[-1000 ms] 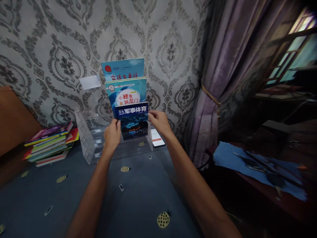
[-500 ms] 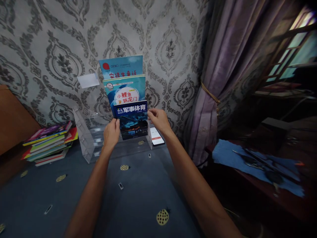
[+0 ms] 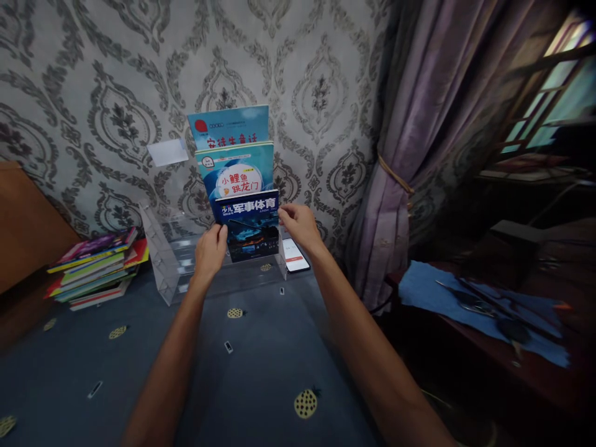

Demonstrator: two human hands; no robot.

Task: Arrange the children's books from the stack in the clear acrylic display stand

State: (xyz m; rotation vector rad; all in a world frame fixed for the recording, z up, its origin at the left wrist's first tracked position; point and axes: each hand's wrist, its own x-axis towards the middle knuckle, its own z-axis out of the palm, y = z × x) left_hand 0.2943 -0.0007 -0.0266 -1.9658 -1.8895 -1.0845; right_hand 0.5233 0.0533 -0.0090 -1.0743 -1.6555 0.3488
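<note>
A dark blue book (image 3: pixel 254 231) with a night scene on its cover stands at the front of a clear acrylic book rack (image 3: pixel 161 261). My left hand (image 3: pixel 210 249) pinches its left edge. At its upper right edge my right hand (image 3: pixel 300 226) is closed, thumb against fingers. Behind it, a light blue book (image 3: pixel 245 176) with a white oval stands one step higher. A taller teal book (image 3: pixel 231 123) with a red emblem rises at the back. The lower parts of both rear books are hidden by the books in front.
A stack of colourful books (image 3: pixel 95 267) lies left of the rack. A lit phone (image 3: pixel 295 256) rests by the rack's right end. To the right, a blue cloth (image 3: pixel 423 288) holds scissors-like tools. A tied purple curtain (image 3: pixel 395 149) hangs beside the patterned wall.
Both hands keep their grip on the dark blue book, which sits nearly where it was. The whole view has shifted very slightly.
</note>
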